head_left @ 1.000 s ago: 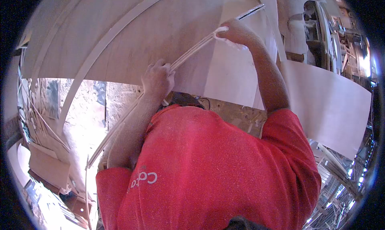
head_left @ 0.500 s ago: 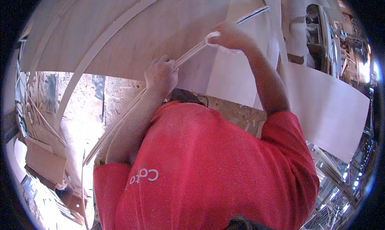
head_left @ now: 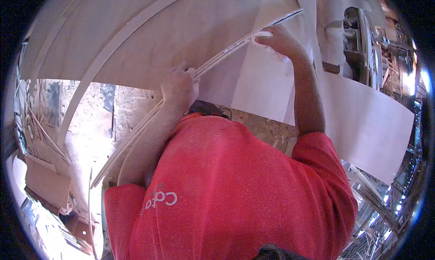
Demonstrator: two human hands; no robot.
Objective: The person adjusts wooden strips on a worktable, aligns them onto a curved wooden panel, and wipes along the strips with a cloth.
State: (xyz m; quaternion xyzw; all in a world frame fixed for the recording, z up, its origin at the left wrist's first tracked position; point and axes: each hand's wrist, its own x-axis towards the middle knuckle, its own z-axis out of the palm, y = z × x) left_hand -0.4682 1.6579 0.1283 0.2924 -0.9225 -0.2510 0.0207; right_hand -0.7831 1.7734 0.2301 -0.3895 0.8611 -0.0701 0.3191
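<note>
Several thin, pale wooden strips (head_left: 217, 62) run in a bundle diagonally across the view, from lower left to upper right. My left hand (head_left: 180, 83) is closed around the bundle near its middle, fingers wrapped over it. Farther up, my right hand (head_left: 278, 41) is closed at the strips, with something white (head_left: 263, 34) at its thumb and fingers; whether it is cloth or a smear I cannot tell. White marks show on the strips between the hands. The far end of the strips (head_left: 290, 16) has a dark line along it.
Large thin wooden sheets (head_left: 167, 38) lie beneath the strips, and a pale sheet (head_left: 367, 124) curves down at the right. A long curved band (head_left: 108, 51) crosses the left. Wooden shelving (head_left: 358, 38) stands at upper right. Scraps lie about the floor (head_left: 136, 110).
My right hand has slid up and right along the strips, baring a white-marked stretch behind it. My left hand keeps its grip nearly in place.
</note>
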